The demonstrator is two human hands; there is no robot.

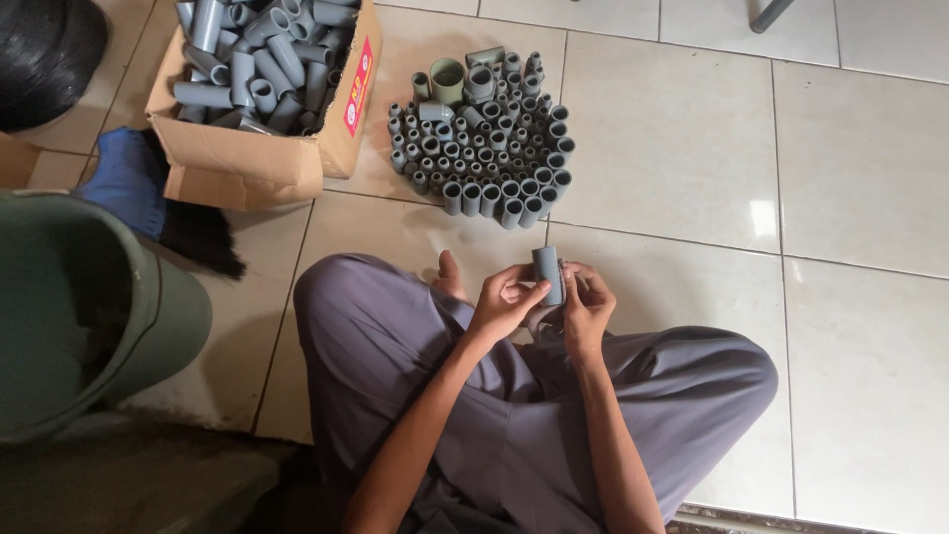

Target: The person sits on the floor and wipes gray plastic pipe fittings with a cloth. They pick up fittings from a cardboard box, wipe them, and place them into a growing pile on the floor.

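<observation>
A short grey pipe piece [548, 274] is being held upright between both hands, just above the lap of a person seated cross-legged on the tiled floor [672, 148]. The left hand [504, 302] is being closed around the piece from the left, thumb pressed on its side, while the right hand [585, 305] is being curled against it from the right, so both hands are being kept clamped on the one piece. Ahead of the knees, a large cluster of pipe pieces [486, 133] is being kept standing on end on the floor, packed side by side (a few wider fittings are mixed in at the far edge); this stood-up group is judged to be the portion already handled. To the left, a cardboard box [247, 163] is being left heaped with loose grey pipe pieces [262, 54], which suggests a good share is yet to be gone through. A green bucket [89, 316] and a dark brush [193, 227] are lying near the box.
</observation>
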